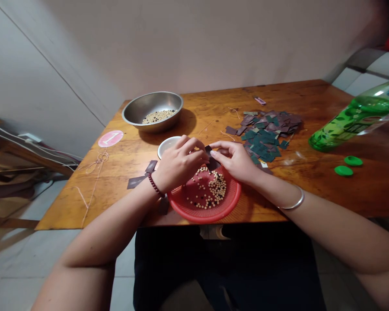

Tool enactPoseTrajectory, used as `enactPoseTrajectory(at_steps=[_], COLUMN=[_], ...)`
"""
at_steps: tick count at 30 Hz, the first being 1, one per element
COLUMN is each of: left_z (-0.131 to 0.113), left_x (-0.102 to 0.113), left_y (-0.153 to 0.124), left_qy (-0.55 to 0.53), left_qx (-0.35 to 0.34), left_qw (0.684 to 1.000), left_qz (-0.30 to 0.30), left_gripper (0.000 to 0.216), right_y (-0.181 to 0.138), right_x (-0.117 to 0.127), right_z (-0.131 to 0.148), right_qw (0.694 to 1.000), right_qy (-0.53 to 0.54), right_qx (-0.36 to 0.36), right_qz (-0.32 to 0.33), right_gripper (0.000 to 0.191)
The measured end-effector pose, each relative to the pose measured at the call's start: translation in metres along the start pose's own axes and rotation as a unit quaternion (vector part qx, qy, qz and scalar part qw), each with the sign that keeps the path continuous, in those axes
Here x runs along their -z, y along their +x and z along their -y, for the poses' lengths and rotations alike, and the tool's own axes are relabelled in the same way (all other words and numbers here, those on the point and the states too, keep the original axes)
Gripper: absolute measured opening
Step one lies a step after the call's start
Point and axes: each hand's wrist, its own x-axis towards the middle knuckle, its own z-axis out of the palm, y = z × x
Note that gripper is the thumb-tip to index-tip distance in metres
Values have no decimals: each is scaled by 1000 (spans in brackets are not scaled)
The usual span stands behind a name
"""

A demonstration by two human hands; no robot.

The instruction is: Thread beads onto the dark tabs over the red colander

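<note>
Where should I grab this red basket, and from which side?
Probably by the near rim of the red basket, from your own side, pinched from above and below: that raised edge faces you, while your left hand and right hand are at the far side. Keep it level, since loose beads lie inside.

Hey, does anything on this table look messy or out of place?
Mainly the pale string: it looks untidy, lying in a loose tangle by the round pink label, strands trailing toward the near edge of the table.
</note>
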Motion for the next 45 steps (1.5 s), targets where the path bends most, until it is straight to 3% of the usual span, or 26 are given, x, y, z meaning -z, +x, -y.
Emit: enactPoseTrajectory(at_steps=[20,26,40,45], left_z=[0,0,0,-1], left_x=[1,-2,-2,-3], left_y=[-1,-2,-2,-1], left_qy=[-11,-64,-35,-74], left_qx=[28,21,45,52], left_qw=[1000,998,998,996], left_qz=[10,13,7,16], left_gripper=[20,18,15,17], right_y=[1,0,1,1], right_x=[-1,-1,-2,-1], right_z=[0,-1,0,-1], right_qw=[1000,1000,1000,1000], right_qy=[9,-6,2,2], right_qx=[-1,3,-10,-8], right_qz=[24,12,9,9], right_gripper=[28,27,26,26])
